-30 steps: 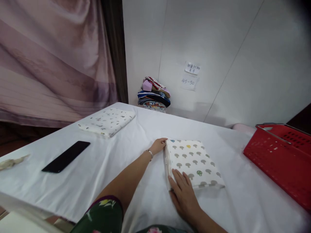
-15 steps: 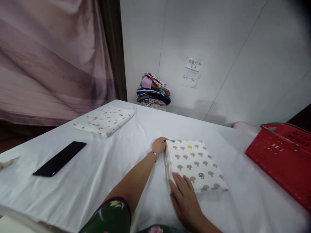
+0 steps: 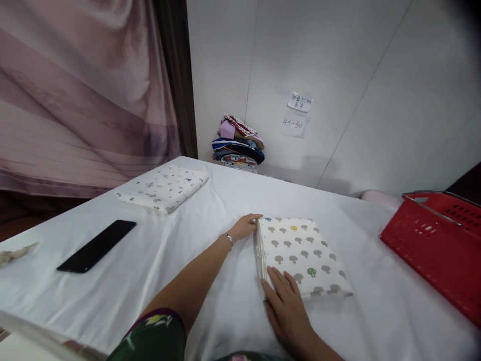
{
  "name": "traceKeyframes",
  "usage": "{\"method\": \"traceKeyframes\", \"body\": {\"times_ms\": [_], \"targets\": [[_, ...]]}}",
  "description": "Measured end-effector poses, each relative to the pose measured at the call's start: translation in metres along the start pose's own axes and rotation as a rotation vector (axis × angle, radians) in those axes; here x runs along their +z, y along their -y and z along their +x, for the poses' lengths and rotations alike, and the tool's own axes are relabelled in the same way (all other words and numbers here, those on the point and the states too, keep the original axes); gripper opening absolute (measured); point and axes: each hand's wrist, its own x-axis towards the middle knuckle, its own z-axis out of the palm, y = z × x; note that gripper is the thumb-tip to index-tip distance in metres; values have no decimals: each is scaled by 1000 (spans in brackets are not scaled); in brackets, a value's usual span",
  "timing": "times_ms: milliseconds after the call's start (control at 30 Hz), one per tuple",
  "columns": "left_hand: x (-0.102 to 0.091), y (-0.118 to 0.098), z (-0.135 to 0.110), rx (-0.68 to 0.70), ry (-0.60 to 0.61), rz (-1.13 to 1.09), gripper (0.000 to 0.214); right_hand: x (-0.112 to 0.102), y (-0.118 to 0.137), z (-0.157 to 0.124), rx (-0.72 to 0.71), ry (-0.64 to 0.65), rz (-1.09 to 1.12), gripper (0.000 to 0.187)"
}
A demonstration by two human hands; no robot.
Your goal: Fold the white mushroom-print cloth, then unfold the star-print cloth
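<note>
Working over a white-sheeted surface [image 3: 210, 200] set against a pale panelled wall. Pressing the right hand [image 3: 285, 306] flat, fingers spread wide and gripping nothing, on the near left corner of the folded mushroom-print cloth [image 3: 300, 248]. Resting the left hand [image 3: 246, 226], fingers loosely extended and likewise gripping nothing, against the far left corner of that cloth, touching its layered edge. Locating the cloth at mid-surface, directly ahead. Noting, moving outward: a red basket [image 3: 432, 245] to the right, well apart; a black phone [image 3: 96, 245] and a second folded cloth [image 3: 165, 188] to the left, well apart; a stack of folded garments [image 3: 238, 143] at the far edge by the wall, beside a mauve curtain [image 3: 82, 90].
</note>
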Motion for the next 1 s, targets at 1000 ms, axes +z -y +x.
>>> {"method": "traceKeyframes", "body": {"times_ms": [1000], "targets": [[0,5,5,100,-12,394,37,-2,3,2,-6,24,-58,51]]}}
